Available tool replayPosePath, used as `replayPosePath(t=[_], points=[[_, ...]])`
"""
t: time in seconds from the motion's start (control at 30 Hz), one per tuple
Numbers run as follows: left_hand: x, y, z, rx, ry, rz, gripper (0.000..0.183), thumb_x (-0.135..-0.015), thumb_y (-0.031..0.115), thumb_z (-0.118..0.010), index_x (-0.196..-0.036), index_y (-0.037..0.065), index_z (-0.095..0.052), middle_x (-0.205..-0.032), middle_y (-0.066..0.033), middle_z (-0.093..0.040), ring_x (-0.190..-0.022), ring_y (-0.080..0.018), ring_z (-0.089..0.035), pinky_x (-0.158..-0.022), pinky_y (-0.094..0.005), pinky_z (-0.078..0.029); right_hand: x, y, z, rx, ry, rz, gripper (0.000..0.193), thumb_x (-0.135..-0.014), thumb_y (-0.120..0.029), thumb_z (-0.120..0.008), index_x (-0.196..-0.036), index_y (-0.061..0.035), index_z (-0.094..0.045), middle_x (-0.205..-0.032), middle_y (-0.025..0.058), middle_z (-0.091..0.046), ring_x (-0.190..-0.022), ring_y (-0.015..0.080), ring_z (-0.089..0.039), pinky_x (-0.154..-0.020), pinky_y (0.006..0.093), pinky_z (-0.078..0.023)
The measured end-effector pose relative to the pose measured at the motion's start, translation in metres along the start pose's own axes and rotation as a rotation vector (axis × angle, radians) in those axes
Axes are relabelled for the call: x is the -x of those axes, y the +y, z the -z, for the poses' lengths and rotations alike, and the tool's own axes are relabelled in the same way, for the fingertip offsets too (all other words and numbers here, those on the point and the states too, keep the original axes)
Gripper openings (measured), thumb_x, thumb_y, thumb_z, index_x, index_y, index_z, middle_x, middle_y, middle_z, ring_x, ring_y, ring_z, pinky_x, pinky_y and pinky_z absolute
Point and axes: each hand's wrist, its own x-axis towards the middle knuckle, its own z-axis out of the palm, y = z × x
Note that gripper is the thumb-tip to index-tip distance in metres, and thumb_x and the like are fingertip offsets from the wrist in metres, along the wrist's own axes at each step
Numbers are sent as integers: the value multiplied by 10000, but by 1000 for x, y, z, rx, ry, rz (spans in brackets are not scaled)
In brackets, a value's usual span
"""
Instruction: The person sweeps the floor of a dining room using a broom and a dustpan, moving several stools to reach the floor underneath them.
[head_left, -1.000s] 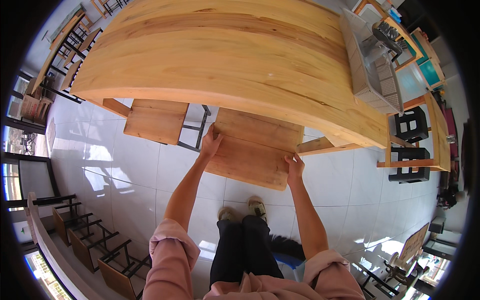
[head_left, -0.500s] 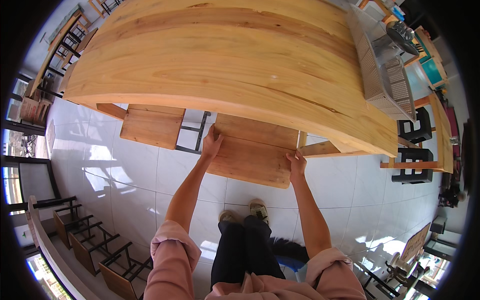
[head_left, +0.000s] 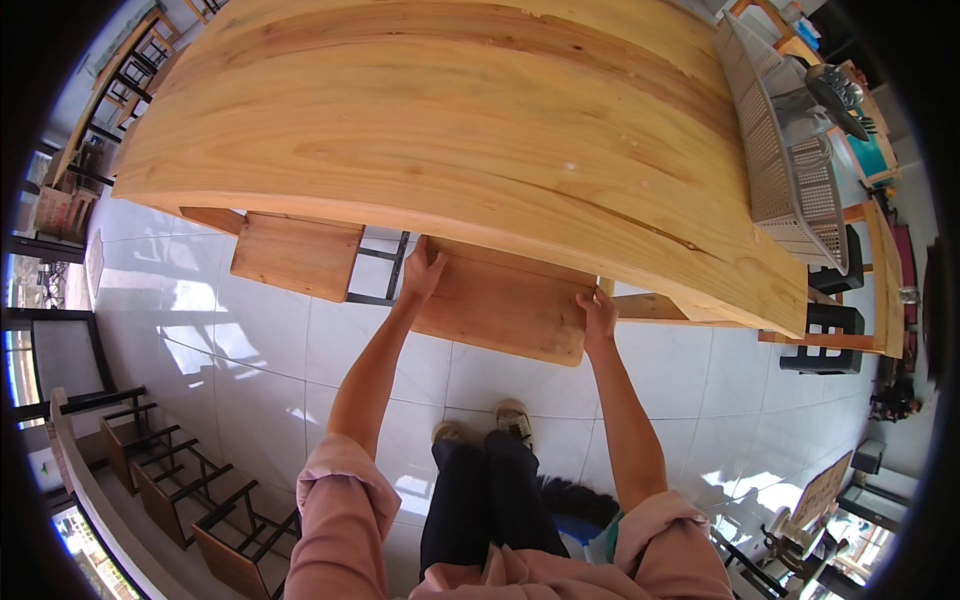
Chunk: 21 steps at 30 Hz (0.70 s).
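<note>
A wooden stool (head_left: 500, 308) with a flat plank seat stands partly under the big wooden table (head_left: 430, 130); its far part is hidden by the tabletop. My left hand (head_left: 422, 272) grips the left edge of the seat, fingers closed over it. On the opposite edge, my right hand (head_left: 599, 314) holds the seat near its right side. Both arms reach forward, and the legs below this seat cannot be seen. To the left, a second wooden stool (head_left: 298, 256) with a dark metal frame also sits partly beneath the table.
On the table's right end stands a pale perforated basket (head_left: 775, 170) with spoons and forks. Black plastic stools (head_left: 832, 330) are beyond it. Several stools (head_left: 160, 490) lie tipped at lower left. A broom (head_left: 580, 505) with dark bristles is on the tiled floor by my legs.
The stool has slid a little farther under the table with both hands still on it; less of its seat shows. The view has shifted slightly.
</note>
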Motion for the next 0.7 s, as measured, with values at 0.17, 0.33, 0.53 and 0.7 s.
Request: replayPosePath(t=[0.17,0.33,0.53,0.7], points=[[-11,-14,-1,-41,95,-152,446,-753,188,-560,-1117,-37,-435,-809,-262,-573,-733,-379,-569,-626,-393,-448,3,-7,-10,-35,22,-49,619,-723,-68,-637,-1258,41,-345,-1176,106,-473,-1062,174,-445,-901,291,-328],[-1,-18,1,-60,78,-88,430,-753,205,-561,-1096,-33,-462,-808,-253,-577,-721,-382,-564,-625,-393,-447,24,-12,-15,-23,74,-47,621,-730,-59,-625,-1260,62,-325,-1210,126,-440,-1083,183,-427,-911,286,-317],[-7,-9,2,-17,57,-39,425,-765,229,-562,-1085,-37,-472,-902,-251,-574,-873,-393,-542,-710,-384,-447,-3,2,-10,-36,-6,5,574,-743,-62,-611,-1246,51,-359,-1174,100,-469,-1050,158,-441,-895,266,-327],[-11,-16,11,-48,10,70,458,-777,243,-560,-1130,-20,-436,-982,-239,-558,-961,-385,-508,-774,-385,-429,-12,3,-18,8,-83,21,534,-750,-61,-609,-1231,28,-395,-1116,71,-511,-984,139,-480,-857,257,-360]])
